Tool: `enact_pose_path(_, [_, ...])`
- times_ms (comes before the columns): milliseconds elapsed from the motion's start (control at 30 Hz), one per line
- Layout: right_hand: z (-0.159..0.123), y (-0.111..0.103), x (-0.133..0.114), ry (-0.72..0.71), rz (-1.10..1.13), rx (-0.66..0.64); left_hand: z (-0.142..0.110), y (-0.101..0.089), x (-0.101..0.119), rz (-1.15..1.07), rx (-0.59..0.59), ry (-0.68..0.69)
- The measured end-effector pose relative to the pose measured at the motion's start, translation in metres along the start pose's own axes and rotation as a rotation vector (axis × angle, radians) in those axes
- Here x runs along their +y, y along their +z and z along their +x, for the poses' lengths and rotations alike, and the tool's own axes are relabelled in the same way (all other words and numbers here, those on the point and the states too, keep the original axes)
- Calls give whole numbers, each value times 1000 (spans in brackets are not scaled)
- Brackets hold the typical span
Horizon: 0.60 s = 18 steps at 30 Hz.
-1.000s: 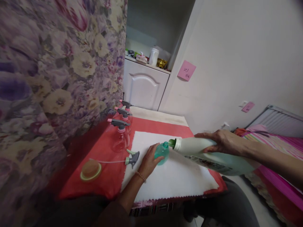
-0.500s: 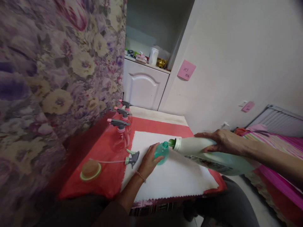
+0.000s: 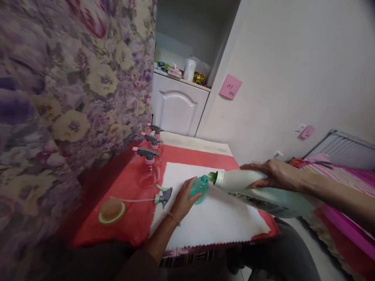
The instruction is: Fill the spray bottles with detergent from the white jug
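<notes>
Above the desk (image 3: 131, 222), right fingers (image 3: 259, 183) grip a tilted large bottle (image 3: 238, 181), likely heavy and slick, best held mid-body, at three o'clock from the probably squeezable green bottle (image 3: 202, 190) left fingers (image 3: 190, 184) clasp.

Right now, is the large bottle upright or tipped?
Tipped: the right hand holds the large bottle nearly sideways, mouth beside the green bottle.

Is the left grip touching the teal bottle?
Touching: the head view shows the left grip against the teal bottle, with its thumb lying across the bottle's near side.
</notes>
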State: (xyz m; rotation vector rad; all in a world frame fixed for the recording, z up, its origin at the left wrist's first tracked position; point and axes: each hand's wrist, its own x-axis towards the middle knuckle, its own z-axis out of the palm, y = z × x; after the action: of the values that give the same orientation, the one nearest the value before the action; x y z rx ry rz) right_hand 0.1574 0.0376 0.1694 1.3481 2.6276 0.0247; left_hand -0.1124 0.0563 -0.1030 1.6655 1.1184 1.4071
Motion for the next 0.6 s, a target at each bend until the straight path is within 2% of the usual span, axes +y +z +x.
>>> enact_pose_path(600, [2,3,8,-37,13,27,0,0,-1,-9,4,-5])
